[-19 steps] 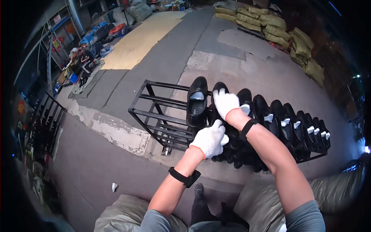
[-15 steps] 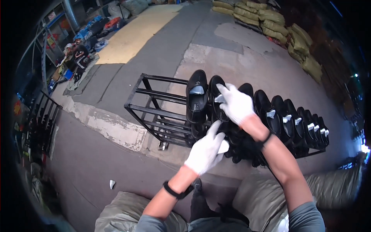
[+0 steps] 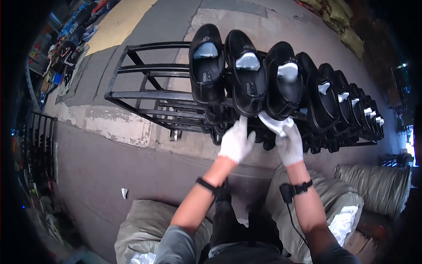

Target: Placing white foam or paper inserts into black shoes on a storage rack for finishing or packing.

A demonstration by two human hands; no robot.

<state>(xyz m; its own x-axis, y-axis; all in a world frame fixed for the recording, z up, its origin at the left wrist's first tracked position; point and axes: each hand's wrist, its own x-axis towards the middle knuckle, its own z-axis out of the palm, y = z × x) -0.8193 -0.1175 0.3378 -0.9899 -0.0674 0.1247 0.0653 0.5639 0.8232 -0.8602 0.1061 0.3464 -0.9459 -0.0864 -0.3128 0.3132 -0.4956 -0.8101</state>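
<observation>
Shoe-racking step: the left hand (image 3: 236, 141) rests flat-fingered under the middle black shoe (image 3: 247, 75); the right hand (image 3: 288, 141) pinches white paper (image 3: 273, 123). Next likely calls for stuffing it in.

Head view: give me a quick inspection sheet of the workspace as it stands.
Surface: grey concrete floor, patched and cracked.
Job's things: black metal rack with a row of black shoes on top, white stuffing in their openings; left end of rack bare.
Clutter: small white scrap on the floor; stuffed sacks by the legs.
Hands: left hand and right hand, both in white gloves, at the front edge of the shoe row; whether they grip anything is unclear.
Cables: thin black cable hanging from the right wrist band.
Surroundings: yellowish sacks far right, mixed goods far left.
</observation>
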